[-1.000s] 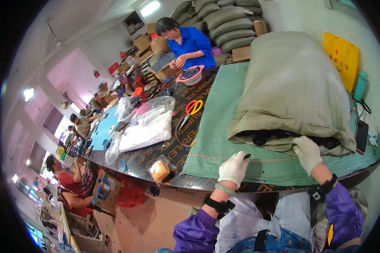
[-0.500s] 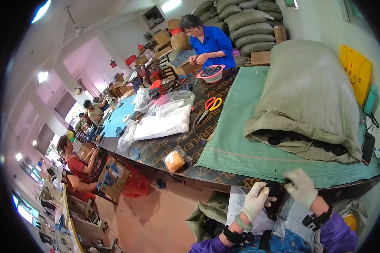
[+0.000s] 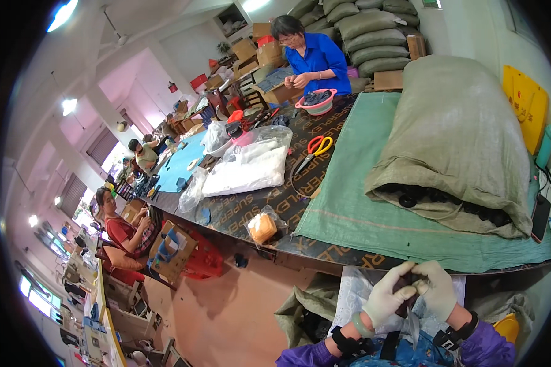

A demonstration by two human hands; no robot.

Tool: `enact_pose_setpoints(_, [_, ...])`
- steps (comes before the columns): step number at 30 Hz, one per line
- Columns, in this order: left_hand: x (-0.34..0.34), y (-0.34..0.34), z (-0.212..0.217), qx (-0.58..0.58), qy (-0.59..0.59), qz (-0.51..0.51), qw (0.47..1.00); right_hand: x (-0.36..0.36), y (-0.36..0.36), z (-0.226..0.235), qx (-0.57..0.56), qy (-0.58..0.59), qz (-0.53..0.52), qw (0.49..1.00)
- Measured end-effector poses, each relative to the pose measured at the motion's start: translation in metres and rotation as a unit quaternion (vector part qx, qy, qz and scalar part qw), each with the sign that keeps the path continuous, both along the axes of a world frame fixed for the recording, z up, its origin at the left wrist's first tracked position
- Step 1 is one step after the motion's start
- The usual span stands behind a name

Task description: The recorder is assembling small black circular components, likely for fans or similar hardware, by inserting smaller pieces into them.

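Observation:
In front of my lap, just off the table's near edge, my left hand (image 3: 388,296) and my right hand (image 3: 437,292) meet, both in whitish gloves. Their fingers are closed around a small dark piece (image 3: 404,282) whose kind I cannot make out; the gloves hide most of it. Nearest to them on the table is a big olive woven sack (image 3: 465,134) lying on its side. Black round pieces (image 3: 410,199) show in its open mouth. Beneath the sack spreads a green woven sheet (image 3: 333,205). White lacy cloth (image 3: 353,290) covers my lap.
Left of the sheet lie red-and-yellow scissors (image 3: 315,150), a bagged orange-brown block (image 3: 263,229) and a white plastic-wrapped bundle (image 3: 251,173). An open sack (image 3: 294,312) of dark pieces stands left of my lap. Across the table, a person in blue (image 3: 317,58) works beside a pink basin (image 3: 317,109).
My right hand has moved left and down to join my left hand at the dark piece; it was apart and blurred before. The whole view has shifted slightly.

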State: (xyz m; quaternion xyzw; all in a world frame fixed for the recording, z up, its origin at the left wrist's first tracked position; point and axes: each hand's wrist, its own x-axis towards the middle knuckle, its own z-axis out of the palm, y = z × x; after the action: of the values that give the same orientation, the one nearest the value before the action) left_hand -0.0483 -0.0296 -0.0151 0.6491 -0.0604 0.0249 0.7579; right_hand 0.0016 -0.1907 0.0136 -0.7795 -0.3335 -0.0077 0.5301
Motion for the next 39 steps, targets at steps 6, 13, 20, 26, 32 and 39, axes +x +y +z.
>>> enact_pose_setpoints(6, [-0.002, -0.002, 0.003, 0.208, -0.081, 0.063, 0.973, 0.008, -0.003, -0.004, 0.027, 0.241, 0.009, 0.97])
enact_pose_setpoints(13, [-0.002, 0.007, 0.014, 0.034, 0.019, -0.019, 0.999, 0.001, 0.0, 0.011, 0.007, 0.097, 0.021, 0.995])
enact_pose_setpoints(20, [-0.007, 0.002, 0.02, 0.276, -0.124, 0.051, 0.952, 0.007, 0.0, 0.003, 0.016, 0.258, 0.019, 0.966])
enact_pose_setpoints(26, [-0.009, 0.004, 0.017, 0.251, -0.139, 0.069, 0.956, -0.001, 0.003, 0.012, 0.029, 0.14, 0.025, 0.989])
enact_pose_setpoints(32, [-0.005, 0.007, 0.024, 0.047, 0.009, -0.037, 0.998, -0.006, -0.001, 0.009, -0.012, 0.007, -0.024, 1.0])
enact_pose_setpoints(39, [0.002, -0.008, 0.019, 0.048, -0.031, -0.031, 0.998, 0.0, -0.014, 0.003, 0.05, 0.199, -0.014, 0.979])
